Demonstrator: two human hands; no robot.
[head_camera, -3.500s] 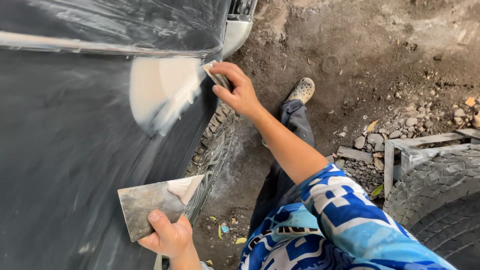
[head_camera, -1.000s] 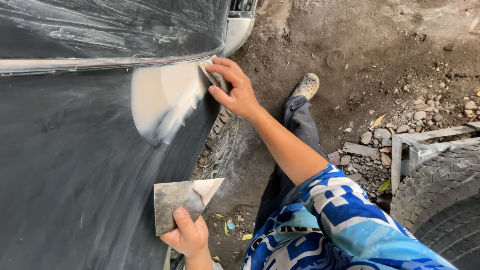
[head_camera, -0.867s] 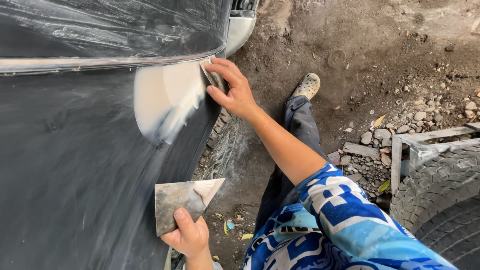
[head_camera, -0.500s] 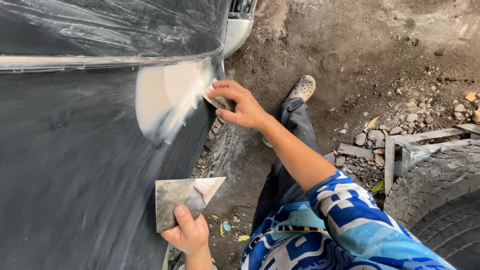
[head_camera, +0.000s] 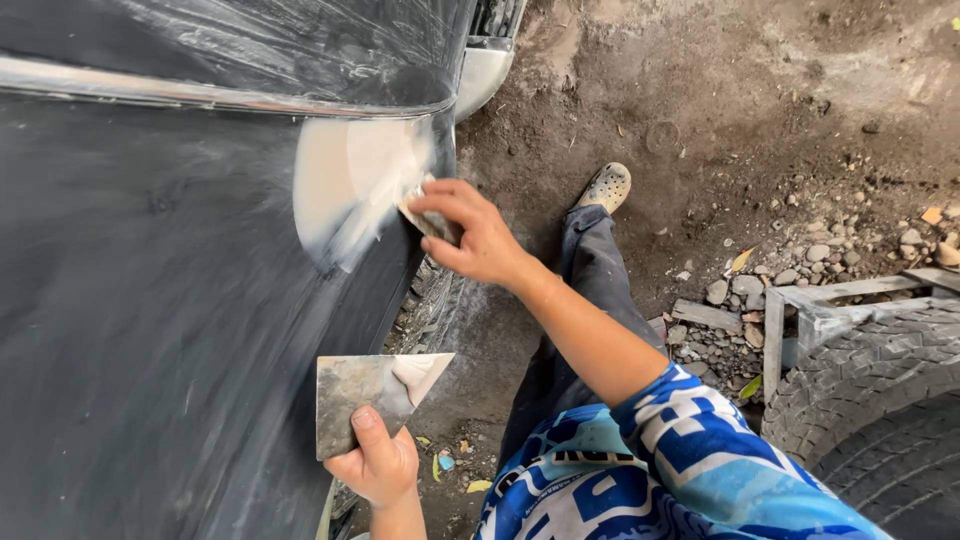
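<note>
We see a dark car panel (head_camera: 150, 300) filling the frame's left, a pale filler patch (head_camera: 350, 180) at upper centre. The right hand (head_camera: 475, 235) grips a small spreader (head_camera: 425, 212) against the patch's right edge. Lower centre, the left hand (head_camera: 378, 462) holds a metal plate (head_camera: 365, 395). Dirt ground (head_camera: 720, 100), stones and a tyre (head_camera: 880, 410) lie right.

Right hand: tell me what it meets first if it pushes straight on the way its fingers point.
The right hand points left, its spreader edge seemingly already at the pale filler patch on the dark car panel; depth is unclear.
</note>
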